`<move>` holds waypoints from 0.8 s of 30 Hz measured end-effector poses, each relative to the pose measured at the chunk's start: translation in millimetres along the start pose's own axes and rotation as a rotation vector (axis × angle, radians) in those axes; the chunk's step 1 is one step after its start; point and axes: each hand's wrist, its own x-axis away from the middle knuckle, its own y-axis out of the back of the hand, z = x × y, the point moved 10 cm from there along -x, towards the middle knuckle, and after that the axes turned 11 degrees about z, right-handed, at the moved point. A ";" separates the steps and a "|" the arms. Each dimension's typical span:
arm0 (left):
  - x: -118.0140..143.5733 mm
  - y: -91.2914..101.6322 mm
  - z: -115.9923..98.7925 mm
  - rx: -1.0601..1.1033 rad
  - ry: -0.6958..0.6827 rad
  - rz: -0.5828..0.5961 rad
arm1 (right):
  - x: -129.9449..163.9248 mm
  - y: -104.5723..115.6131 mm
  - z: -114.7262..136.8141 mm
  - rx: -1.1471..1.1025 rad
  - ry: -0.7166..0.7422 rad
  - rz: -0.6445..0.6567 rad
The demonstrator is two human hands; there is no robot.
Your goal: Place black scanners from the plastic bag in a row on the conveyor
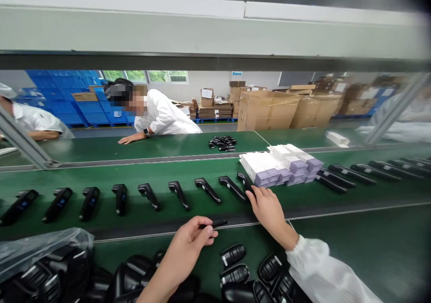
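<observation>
A long green conveyor belt (141, 177) runs L to R across the frame under a pale overhead beam (215, 29), w/ a second green bench surface (353, 244) nearest the camera. Behind the belt, stacked brown cartons (266, 110) and blue crates (84, 105) line the back wall. Across the line, a co-worker in a white coat (161, 114) leans over the far side, one hand flat on the green top; another person's sleeve (33, 119) shows at far L.

On the belt, a block of white-and-purple boxes (281, 166) sits R of centre. A row of black handheld devices (148, 195) lies spaced along the belt, more carrying on past the boxes to the R. A small heap of black parts (222, 143) rests on the far side.

Near edge: a pile of black plastic shells (235, 267) lies by the wrists, w/ a clear plastic bag (43, 244) over more at L.

The right hand (269, 211), white sleeve at the wrist, reaches onto the belt, fingertips touching one black device (245, 181) just beside the boxes; whether it grips it can't be told. The left hand (188, 242) pinches a thin black strip (213, 224) between thumb and fingers at the belt's near edge.
</observation>
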 end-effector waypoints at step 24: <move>-0.3 -52.8 14.5 -1.025 0.149 0.150 | -34.3 -55.8 45.1 -0.281 0.295 0.397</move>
